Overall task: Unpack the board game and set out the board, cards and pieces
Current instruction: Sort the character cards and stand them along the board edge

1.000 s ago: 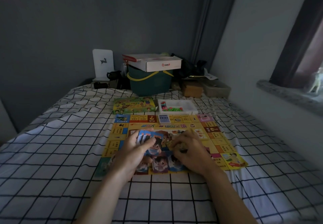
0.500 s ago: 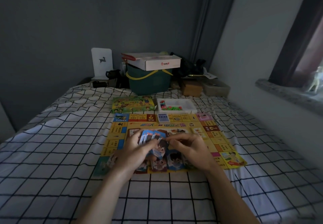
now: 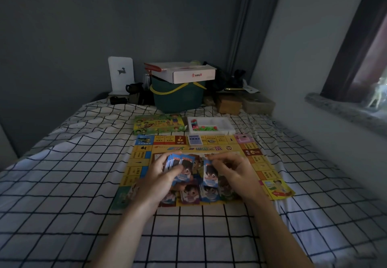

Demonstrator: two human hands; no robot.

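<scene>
The yellow game board (image 3: pixel 270 175) lies unfolded on the checked bed sheet. Above its middle, my left hand (image 3: pixel 159 177) grips a fanned stack of blue character cards (image 3: pixel 182 166). My right hand (image 3: pixel 232 171) pinches a single card (image 3: pixel 210 175) just right of the stack. Several more character cards (image 3: pixel 190 194) lie in a row along the board's near edge. A small blue deck (image 3: pixel 195 140) sits on the board's far edge. Behind the board are the green game box (image 3: pixel 159 124) and a white tray (image 3: pixel 227 125) with small coloured pieces.
At the head of the bed stand a green bucket (image 3: pixel 178 100) with a white carton (image 3: pixel 188 73) on top, a white panel (image 3: pixel 120 75), dark mugs and brown boxes (image 3: pixel 228 104). A wall and window sill (image 3: pixel 343 110) run along the right.
My right hand has lifted off the board, come to the stack and pulled one card away to the right. My left hand keeps hold of the stack.
</scene>
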